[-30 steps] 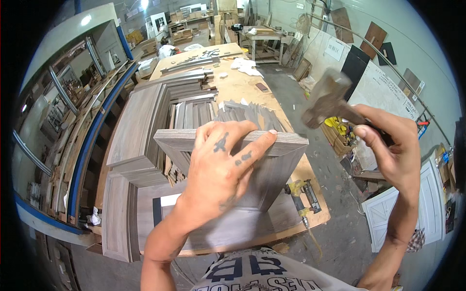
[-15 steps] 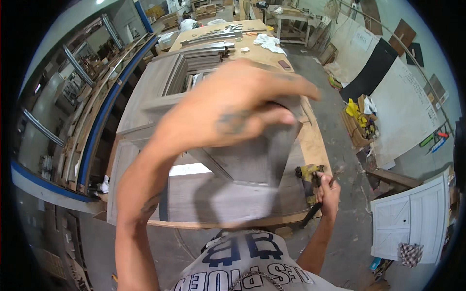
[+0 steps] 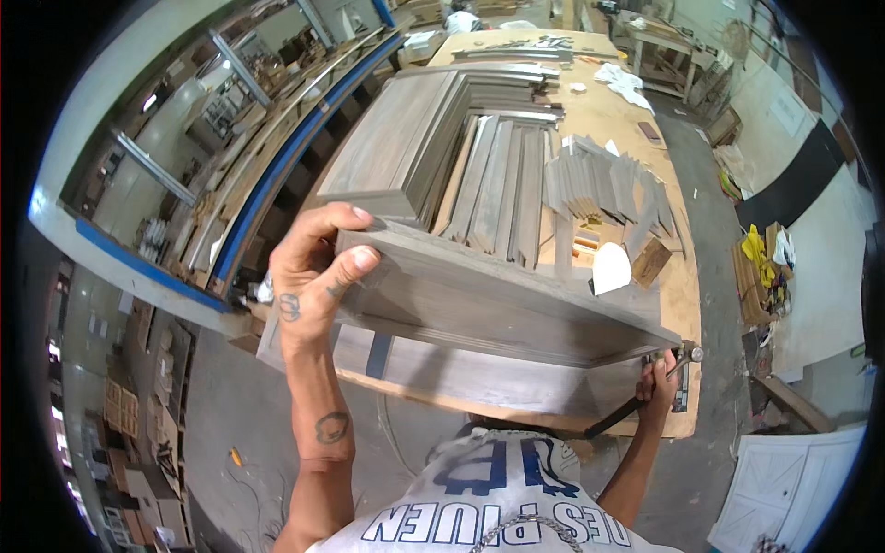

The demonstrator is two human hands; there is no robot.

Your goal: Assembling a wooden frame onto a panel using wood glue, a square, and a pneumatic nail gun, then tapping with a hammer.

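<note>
A grey wood-grain framed panel (image 3: 470,295), like a cabinet door, is tilted up on edge in front of me. My left hand (image 3: 309,272) is closed on its upper left corner, thumb on the near face and fingers over the edge. My right hand (image 3: 657,382), by the panel's lower right corner, is wrapped round a hammer; its black handle (image 3: 613,417) points toward me and its metal head (image 3: 696,353) lies near the table edge. Under the tilted panel lies another grey framed panel (image 3: 461,369).
Beyond the panel, the wooden worktable (image 3: 590,115) bears a stack of framed panels (image 3: 392,138), grey slats (image 3: 502,189), fanned thin pieces (image 3: 576,180) and a white rounded piece (image 3: 611,269). A blue-edged rack (image 3: 304,152) runs along the left. A box with yellow items (image 3: 758,267) stands right.
My left hand, blurred across the middle before, now grips the panel's left corner. The panel is turned, its long edge running left to right. The view has swung left.
</note>
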